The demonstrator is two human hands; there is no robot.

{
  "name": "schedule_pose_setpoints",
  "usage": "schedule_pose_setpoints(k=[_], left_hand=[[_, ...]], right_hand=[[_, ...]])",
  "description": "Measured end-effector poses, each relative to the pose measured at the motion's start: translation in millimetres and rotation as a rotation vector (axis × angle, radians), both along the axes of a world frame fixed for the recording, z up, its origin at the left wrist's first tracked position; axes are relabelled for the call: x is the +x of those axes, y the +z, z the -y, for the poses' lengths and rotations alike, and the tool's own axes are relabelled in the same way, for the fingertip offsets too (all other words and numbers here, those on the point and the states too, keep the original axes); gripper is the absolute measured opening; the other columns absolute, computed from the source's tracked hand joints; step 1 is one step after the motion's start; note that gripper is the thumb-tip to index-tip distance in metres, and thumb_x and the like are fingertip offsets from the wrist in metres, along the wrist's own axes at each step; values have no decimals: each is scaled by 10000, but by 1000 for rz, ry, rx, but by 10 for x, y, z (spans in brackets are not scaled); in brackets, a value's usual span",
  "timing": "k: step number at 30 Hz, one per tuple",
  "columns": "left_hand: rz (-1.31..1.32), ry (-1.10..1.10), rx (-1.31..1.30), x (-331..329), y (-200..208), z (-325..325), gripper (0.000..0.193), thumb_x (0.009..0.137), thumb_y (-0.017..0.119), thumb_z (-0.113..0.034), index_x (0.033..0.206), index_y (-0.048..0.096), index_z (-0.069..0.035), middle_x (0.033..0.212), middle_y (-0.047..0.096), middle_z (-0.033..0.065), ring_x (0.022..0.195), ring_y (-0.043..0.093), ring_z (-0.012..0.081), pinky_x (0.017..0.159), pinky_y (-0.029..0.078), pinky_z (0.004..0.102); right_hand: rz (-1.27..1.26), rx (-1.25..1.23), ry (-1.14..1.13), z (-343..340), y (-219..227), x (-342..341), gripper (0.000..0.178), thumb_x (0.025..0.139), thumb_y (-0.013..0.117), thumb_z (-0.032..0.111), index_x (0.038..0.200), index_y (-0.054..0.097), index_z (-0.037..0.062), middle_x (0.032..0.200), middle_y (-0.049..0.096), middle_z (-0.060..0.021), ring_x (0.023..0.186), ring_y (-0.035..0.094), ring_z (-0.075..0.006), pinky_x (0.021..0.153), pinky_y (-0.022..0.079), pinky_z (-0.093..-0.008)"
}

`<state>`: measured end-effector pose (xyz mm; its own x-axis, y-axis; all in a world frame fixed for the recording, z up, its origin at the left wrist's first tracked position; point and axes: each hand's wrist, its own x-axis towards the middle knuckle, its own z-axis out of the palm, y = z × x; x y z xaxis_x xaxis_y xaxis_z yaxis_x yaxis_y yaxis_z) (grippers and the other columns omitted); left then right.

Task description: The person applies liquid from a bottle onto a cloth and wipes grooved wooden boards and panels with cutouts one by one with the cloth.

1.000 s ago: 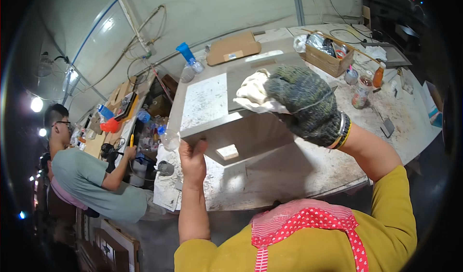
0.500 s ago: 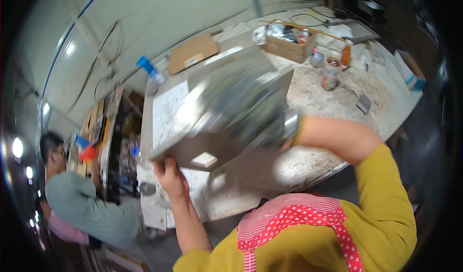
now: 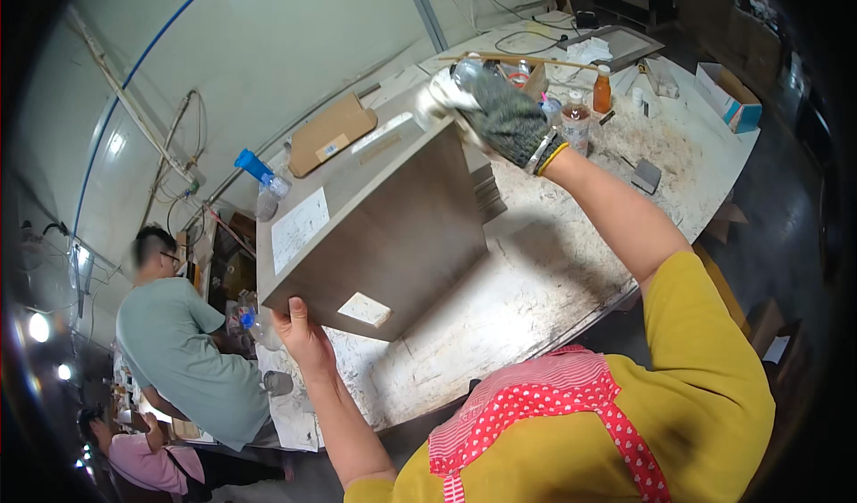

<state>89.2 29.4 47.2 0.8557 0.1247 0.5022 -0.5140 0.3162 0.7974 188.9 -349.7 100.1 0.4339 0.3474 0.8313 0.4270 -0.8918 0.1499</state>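
A grey-brown flat board [image 3: 402,235] is tilted up on edge above the table. Near its lower edge is a pale square, a cutout or a label, I cannot tell which. My left hand [image 3: 303,335], bare, grips the board's lower left corner with the thumb over its face. At the board's upper corner is my right hand [image 3: 511,117], in a dark grey knitted glove, its fingers closed round a blurred white wad [image 3: 439,98] that looks like cloth. Behind the board lie more grey boards [image 3: 486,191], partly hidden, one with a white rectangle [image 3: 300,228].
The worn white table [image 3: 544,298] carries a brown cardboard piece [image 3: 332,133], a blue-capped bottle [image 3: 257,166], an orange bottle [image 3: 602,91], a clear jar [image 3: 576,121] and a grey block [image 3: 645,176]. A person in a green shirt [image 3: 192,351] is at the left, another in pink [image 3: 147,449] beyond.
My gloved right hand has swept from the board's near right side up to its far upper corner, with the white wad. The board is tilted more upright; my left hand still holds its corner.
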Motion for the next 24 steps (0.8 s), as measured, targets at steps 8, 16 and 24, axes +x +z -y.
schedule_pose_setpoints(k=[8, 16, 24], left_hand=[[111, 193, 323, -119, 328, -155, 430, 828, 614, -101, 1220, 451, -31, 1168, 549, 98, 1116, 476, 179, 975, 335, 333], [449, 487, 1700, -243, 1139, 1101, 432, 746, 685, -343, 1064, 586, -68, 947, 617, 135, 893, 584, 305, 800, 426, 376], [324, 213, 1195, -122, 1231, 1198, 215, 799, 655, -87, 997, 601, -22, 792, 633, 88, 681, 600, 149, 657, 469, 254]], right_hand=[[-356, 834, 635, -331, -216, -454, 286, 866, 455, 81, 1131, 561, 66, 1125, 590, -124, 976, 577, -264, 828, 458, -330], [-376, 978, 453, -681, -388, -588, 252, 854, 569, 138, 1088, 557, 47, 989, 572, -117, 906, 548, -225, 792, 448, -335], [-791, 1842, 1602, 35, -263, -574, 284, 876, 525, 157, 1135, 523, 41, 1004, 607, -62, 922, 579, -141, 806, 474, -274]])
